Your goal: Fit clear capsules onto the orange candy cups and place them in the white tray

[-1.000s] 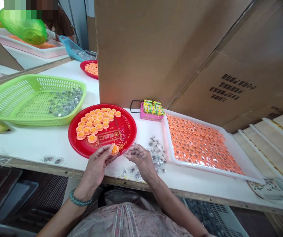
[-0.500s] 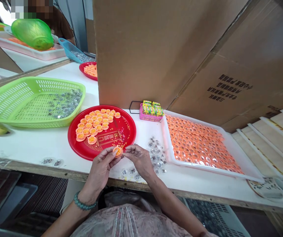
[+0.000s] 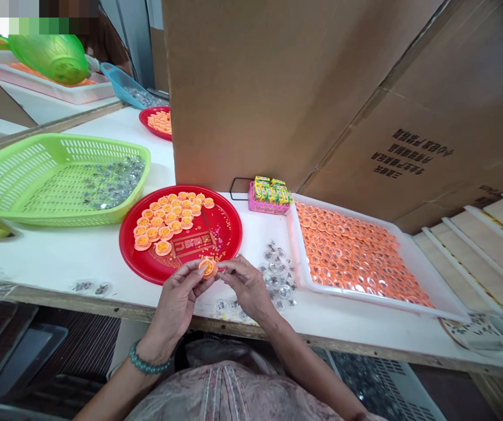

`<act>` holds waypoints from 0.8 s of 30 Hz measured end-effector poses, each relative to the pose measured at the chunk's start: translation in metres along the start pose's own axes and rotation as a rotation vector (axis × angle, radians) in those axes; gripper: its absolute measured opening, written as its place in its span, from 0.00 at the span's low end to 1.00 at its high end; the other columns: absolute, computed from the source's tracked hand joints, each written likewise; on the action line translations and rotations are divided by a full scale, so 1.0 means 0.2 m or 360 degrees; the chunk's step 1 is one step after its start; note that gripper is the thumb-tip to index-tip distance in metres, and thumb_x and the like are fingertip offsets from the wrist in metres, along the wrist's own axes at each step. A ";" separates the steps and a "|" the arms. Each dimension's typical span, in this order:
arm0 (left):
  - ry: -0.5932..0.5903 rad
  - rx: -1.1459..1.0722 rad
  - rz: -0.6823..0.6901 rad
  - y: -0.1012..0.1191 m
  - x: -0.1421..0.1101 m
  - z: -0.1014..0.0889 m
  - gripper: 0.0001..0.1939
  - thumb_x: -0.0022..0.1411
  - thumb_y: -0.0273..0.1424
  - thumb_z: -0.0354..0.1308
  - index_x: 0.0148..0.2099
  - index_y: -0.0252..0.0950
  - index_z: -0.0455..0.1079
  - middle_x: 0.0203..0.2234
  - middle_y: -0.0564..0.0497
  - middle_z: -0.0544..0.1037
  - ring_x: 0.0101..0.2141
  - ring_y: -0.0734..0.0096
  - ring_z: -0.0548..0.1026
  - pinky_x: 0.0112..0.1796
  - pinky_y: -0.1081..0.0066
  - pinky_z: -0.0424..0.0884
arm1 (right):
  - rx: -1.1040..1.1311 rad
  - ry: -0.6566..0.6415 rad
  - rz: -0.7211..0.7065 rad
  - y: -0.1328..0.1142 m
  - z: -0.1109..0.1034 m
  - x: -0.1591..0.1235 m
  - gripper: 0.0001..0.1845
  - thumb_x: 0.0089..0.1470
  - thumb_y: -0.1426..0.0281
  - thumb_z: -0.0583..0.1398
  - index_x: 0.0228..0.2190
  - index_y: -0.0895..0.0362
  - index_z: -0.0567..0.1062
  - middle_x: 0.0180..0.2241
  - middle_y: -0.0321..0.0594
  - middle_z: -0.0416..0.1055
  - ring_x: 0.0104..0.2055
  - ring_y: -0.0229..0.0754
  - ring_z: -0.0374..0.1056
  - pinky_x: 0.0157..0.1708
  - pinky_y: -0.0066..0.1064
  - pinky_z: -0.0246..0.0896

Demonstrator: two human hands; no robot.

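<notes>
Over the near rim of a red round tray (image 3: 229, 234), my left hand (image 3: 179, 301) pinches a small round orange plastic piece (image 3: 208, 268) with a yellow centre. My right hand (image 3: 249, 289) is closed in a pinch at the right edge of that piece; whatever its fingertips hold is too small to make out. Several similar orange pieces (image 3: 163, 232) lie on the left part of the tray. Small clear discs with dark bits inside (image 3: 277, 275) lie scattered on the table beside and below my right hand.
At right, a white tray (image 3: 301, 257) holds rows of orange pieces under clear covers. A green basket (image 3: 27, 169) with clear parts stands left. A pink box of yellow packets (image 3: 269, 206) sits before a tall cardboard box (image 3: 251, 93). Another person (image 3: 111, 44) sits at the back left.
My hands stay nearly in place around the orange piece, with only a slight shift of the fingers. The whole view has moved a little.
</notes>
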State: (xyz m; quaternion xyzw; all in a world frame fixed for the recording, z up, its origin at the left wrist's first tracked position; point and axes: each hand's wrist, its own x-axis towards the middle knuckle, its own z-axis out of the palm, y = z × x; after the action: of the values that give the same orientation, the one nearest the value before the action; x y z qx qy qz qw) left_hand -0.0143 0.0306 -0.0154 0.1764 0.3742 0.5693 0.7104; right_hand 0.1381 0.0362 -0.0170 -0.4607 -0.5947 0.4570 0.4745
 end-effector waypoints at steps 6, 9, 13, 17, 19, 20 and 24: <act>0.0052 0.0092 0.0031 0.01 0.01 -0.01 0.13 0.48 0.29 0.67 0.38 0.34 0.72 0.34 0.49 0.79 0.36 0.68 0.76 0.40 0.70 0.73 | 0.0532 0.0023 0.0310 -0.03 0.00 -0.01 0.12 0.46 0.67 0.65 0.35 0.54 0.73 0.26 0.32 0.69 0.29 0.34 0.67 0.32 0.28 0.64; 0.0086 0.0152 0.0051 0.01 0.02 -0.01 0.15 0.48 0.30 0.68 0.39 0.33 0.72 0.34 0.49 0.79 0.36 0.69 0.76 0.41 0.69 0.73 | 0.0581 0.0038 0.0289 -0.02 -0.01 -0.02 0.13 0.47 0.66 0.64 0.38 0.54 0.74 0.27 0.32 0.69 0.29 0.34 0.67 0.33 0.28 0.64; 0.0089 0.0158 0.0049 0.00 0.02 -0.01 0.15 0.49 0.31 0.67 0.39 0.33 0.72 0.33 0.49 0.79 0.36 0.68 0.76 0.41 0.67 0.73 | 0.0608 0.0061 0.0285 -0.01 -0.01 -0.02 0.09 0.48 0.67 0.64 0.34 0.55 0.74 0.27 0.34 0.71 0.29 0.35 0.67 0.33 0.29 0.64; 0.0121 0.0123 0.0045 -0.01 0.03 -0.01 0.13 0.49 0.32 0.66 0.38 0.33 0.72 0.32 0.49 0.79 0.34 0.68 0.76 0.40 0.67 0.73 | 0.0771 0.0071 0.0271 0.00 -0.01 -0.02 0.11 0.47 0.68 0.65 0.35 0.54 0.73 0.27 0.32 0.69 0.30 0.35 0.68 0.33 0.28 0.65; 0.0117 0.0129 0.0055 -0.01 0.03 -0.01 0.14 0.49 0.32 0.66 0.38 0.33 0.71 0.33 0.50 0.78 0.35 0.69 0.76 0.40 0.68 0.73 | 0.0882 0.0075 0.0282 -0.01 -0.01 -0.02 0.15 0.47 0.68 0.65 0.40 0.52 0.73 0.28 0.32 0.67 0.30 0.35 0.68 0.33 0.28 0.64; 0.0104 0.0134 0.0057 -0.01 0.03 0.00 0.14 0.50 0.32 0.66 0.39 0.34 0.71 0.35 0.49 0.78 0.36 0.69 0.76 0.41 0.68 0.73 | 0.0937 0.0080 0.0299 -0.01 -0.01 -0.02 0.16 0.47 0.68 0.65 0.41 0.52 0.73 0.28 0.32 0.67 0.31 0.34 0.68 0.33 0.27 0.64; 0.0048 0.0122 0.0054 0.00 0.03 0.00 0.16 0.52 0.33 0.65 0.42 0.35 0.70 0.37 0.49 0.78 0.37 0.68 0.76 0.41 0.69 0.74 | 0.1145 0.0120 0.0365 -0.01 0.00 -0.02 0.13 0.46 0.69 0.66 0.37 0.54 0.74 0.28 0.32 0.66 0.31 0.34 0.68 0.32 0.25 0.63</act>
State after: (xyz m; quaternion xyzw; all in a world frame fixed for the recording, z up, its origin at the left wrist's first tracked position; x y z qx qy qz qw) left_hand -0.0134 0.0362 -0.0182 0.2013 0.4033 0.5692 0.6876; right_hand 0.1382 0.0315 -0.0150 -0.3446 -0.3228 0.6697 0.5732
